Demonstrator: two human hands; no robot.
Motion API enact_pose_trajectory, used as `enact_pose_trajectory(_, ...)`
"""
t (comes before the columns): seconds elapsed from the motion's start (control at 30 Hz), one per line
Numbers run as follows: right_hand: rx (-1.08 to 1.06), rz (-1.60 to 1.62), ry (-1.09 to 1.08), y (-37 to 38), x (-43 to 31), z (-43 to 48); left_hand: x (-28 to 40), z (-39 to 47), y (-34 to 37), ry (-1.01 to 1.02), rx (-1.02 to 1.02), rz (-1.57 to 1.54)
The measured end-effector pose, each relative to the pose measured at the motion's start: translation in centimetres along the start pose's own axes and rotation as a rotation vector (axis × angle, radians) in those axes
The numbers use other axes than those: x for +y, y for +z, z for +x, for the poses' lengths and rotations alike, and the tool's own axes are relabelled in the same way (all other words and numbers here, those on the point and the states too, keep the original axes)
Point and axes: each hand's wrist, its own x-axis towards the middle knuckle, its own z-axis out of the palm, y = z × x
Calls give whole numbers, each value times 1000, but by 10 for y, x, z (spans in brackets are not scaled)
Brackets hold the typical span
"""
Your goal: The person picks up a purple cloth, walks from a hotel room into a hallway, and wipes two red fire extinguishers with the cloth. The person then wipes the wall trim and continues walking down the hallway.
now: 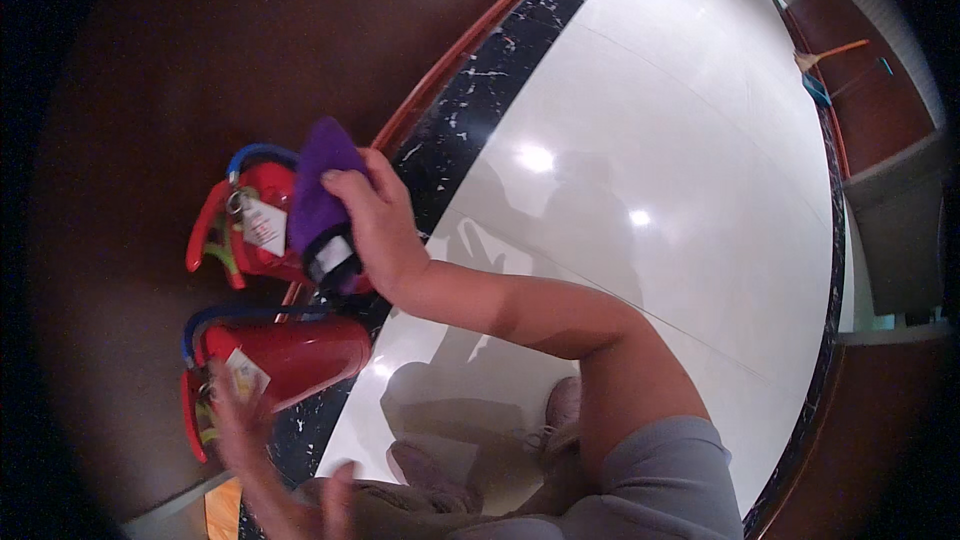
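Observation:
My right hand [386,229] grips a folded purple cloth [324,187] with a black edge and a white patch. The cloth is in front of a red fire extinguisher [268,259] and partly hides it; whether they touch I cannot tell. This extinguisher has a blue hose [259,150] and a white diamond-shaped tag [264,226] bearing writing. Closer to me stands a second red fire extinguisher [319,358], with a dark blue hose and a pale tag. Blurred and empty, my left hand [262,450] is beside its handle, fingers apart.
A dark brown wall panel [187,52] with a reddish trim [480,19] runs along the left. Black marbled edging [495,67] borders the glossy white tile floor [660,127]. Across the corridor are a broom [832,52] and a blue dustpan [816,90]. My shoes [564,401] are below.

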Motion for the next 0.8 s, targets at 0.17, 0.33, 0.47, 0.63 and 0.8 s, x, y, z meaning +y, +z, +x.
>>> enact_pose_trajectory(0.17,-302,26,-201,8,-43,-20,-23,3,83,-111,-54,-531)
enact_pose_trajectory(0.33,-500,-87,78,1,-68,-45,-69,16,101,-580,-44,-1305)
enact_pose_trajectory(0.47,-703,-361,45,-22,-76,-46,-71,29,96,-607,-270,-1741)
enact_pose_trajectory(0.63,-608,-499,336,-31,-86,-95,-70,50,91,-582,-459,-1669)
enact_pose_trajectory(0.8,-471,-598,567,-34,-78,-139,-79,54,88,-710,-595,-1540)
